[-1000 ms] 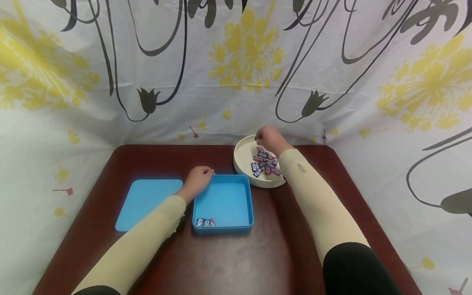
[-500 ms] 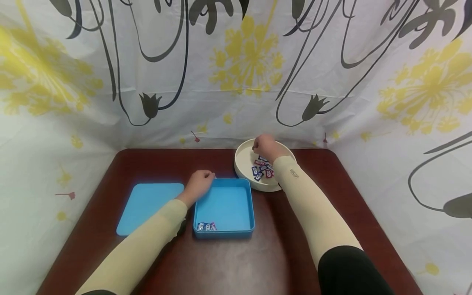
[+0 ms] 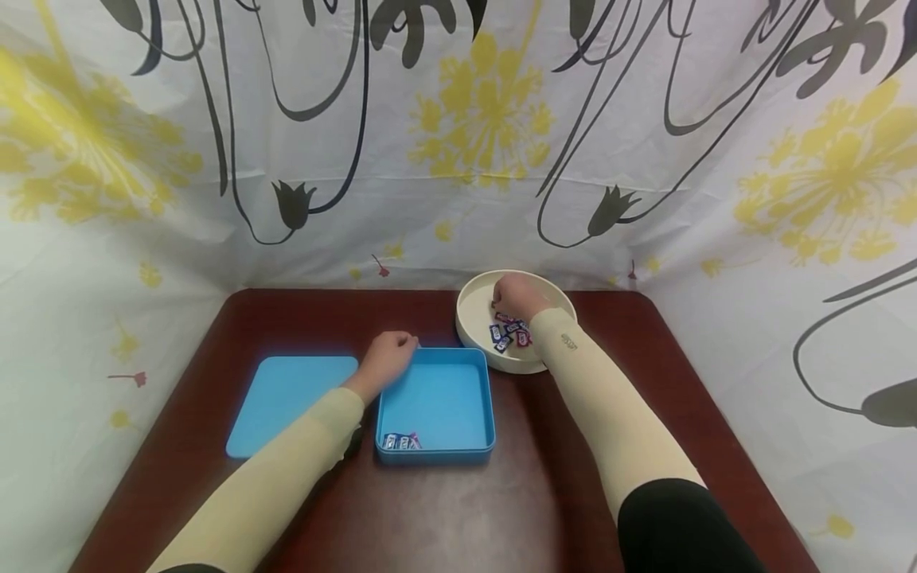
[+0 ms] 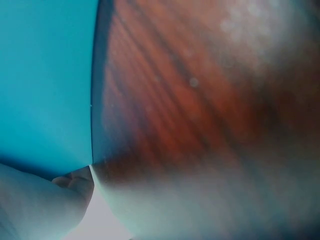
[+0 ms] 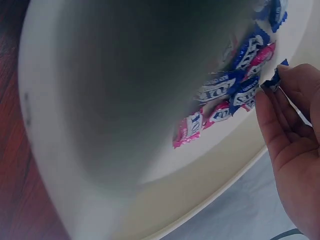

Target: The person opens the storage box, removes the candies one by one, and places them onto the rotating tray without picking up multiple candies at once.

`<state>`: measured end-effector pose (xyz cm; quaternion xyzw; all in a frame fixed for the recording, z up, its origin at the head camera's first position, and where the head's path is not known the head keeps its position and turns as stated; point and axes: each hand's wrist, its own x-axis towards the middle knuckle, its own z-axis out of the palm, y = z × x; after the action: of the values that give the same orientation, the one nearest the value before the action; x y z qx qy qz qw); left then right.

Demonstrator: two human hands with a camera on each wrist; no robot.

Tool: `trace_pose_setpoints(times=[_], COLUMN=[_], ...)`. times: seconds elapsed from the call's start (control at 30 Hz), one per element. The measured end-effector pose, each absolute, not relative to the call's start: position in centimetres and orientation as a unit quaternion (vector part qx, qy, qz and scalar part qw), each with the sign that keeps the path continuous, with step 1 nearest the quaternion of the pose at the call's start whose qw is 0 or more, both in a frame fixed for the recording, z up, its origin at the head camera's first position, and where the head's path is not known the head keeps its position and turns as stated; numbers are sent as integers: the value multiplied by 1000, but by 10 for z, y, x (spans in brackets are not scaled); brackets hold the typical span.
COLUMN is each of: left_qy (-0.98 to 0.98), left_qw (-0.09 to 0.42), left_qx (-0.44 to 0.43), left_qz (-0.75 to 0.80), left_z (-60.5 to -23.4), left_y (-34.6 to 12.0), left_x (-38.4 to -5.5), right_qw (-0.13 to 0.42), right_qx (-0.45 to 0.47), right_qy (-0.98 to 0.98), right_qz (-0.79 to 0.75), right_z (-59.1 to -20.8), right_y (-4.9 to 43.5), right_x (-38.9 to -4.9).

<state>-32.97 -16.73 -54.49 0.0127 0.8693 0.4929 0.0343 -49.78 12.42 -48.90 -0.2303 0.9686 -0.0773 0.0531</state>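
Note:
My right hand (image 3: 520, 296) is over the round cream tray (image 3: 469, 306). Its thumb and fingers pinch a small blue-wrapped candy (image 5: 274, 80), clearest in the right wrist view. Below lie several blue and pink wrapped candies (image 5: 216, 90), partly hidden by the hand in the head view. At the back left corner of the square blue box (image 3: 437, 406), my left hand (image 3: 388, 358) grips the rim with curled fingers. Several wrapped candies (image 3: 401, 441) stand side by side in the box's front left corner. Only part of the left hand (image 4: 47, 205) shows in the left wrist view.
A flat light-blue lid (image 3: 290, 402) lies on the dark red-brown table (image 3: 458, 517), left of the box. The left forearm passes over its right edge. The tray stands behind and right of the box, near a patterned cloth (image 3: 401, 159) that hangs behind the table.
My right hand has come down a little over the tray, covering more of the candies, and its fingers stay pinched. The left hand stays at the box corner. The head view has tilted slightly.

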Motion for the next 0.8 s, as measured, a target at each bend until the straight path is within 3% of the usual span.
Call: trace_pose_setpoints(times=[0.8], left_qy=[867], left_qw=[34], left_qx=[10], left_qz=[497], left_z=[-544], left_y=[-167], left_x=[-329], right_qw=[65], right_qx=[-233], right_qy=[965], right_qz=[-100], right_z=[-495], right_y=[126], right_x=[-504])
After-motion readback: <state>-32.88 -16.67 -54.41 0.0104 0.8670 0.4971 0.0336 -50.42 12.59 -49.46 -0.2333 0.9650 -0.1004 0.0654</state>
